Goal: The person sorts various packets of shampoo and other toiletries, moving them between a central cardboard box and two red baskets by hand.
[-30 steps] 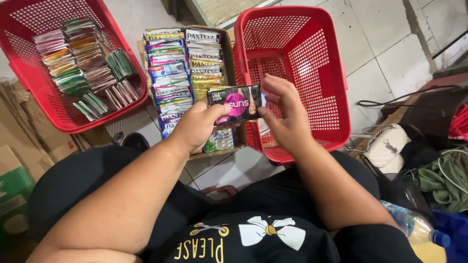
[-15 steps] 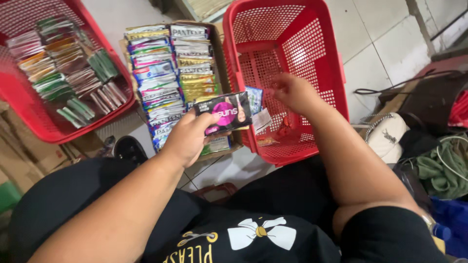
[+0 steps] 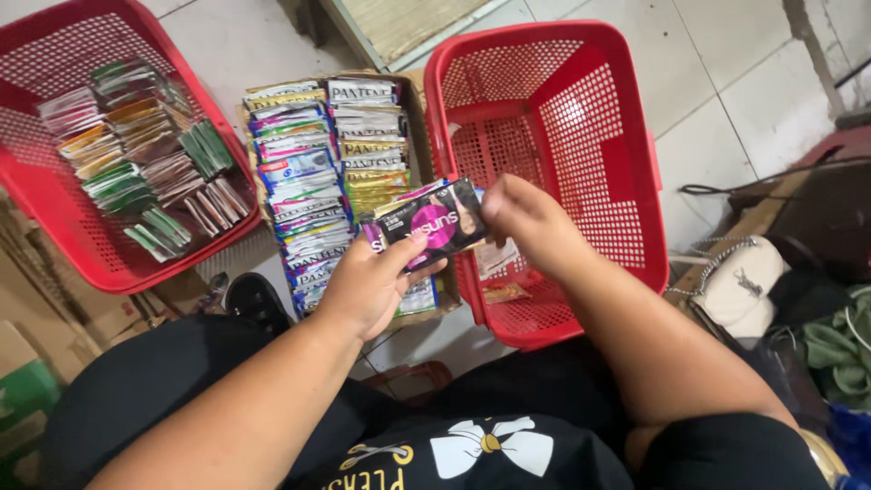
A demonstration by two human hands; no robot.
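Both your hands pinch one black-and-magenta sachet strip between the box and the right basket.

Past the left red basket (image 3: 54,218) of sorted sachets, your left hand (image 3: 367,290) reaches up from a bent forearm, thumb and fingers pinching the sachet strip (image 3: 431,222) over the cardboard box (image 3: 419,109) of stacked sachets. Your right hand (image 3: 526,222) curls in, fingertips closed on the strip's right end, before the right red basket (image 3: 626,145).

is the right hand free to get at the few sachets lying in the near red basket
Probably yes. The right hand hovers over the near red basket, whose top is open, with the loose sachets just below it. It pinches the dark sachet strip that the left hand also holds.
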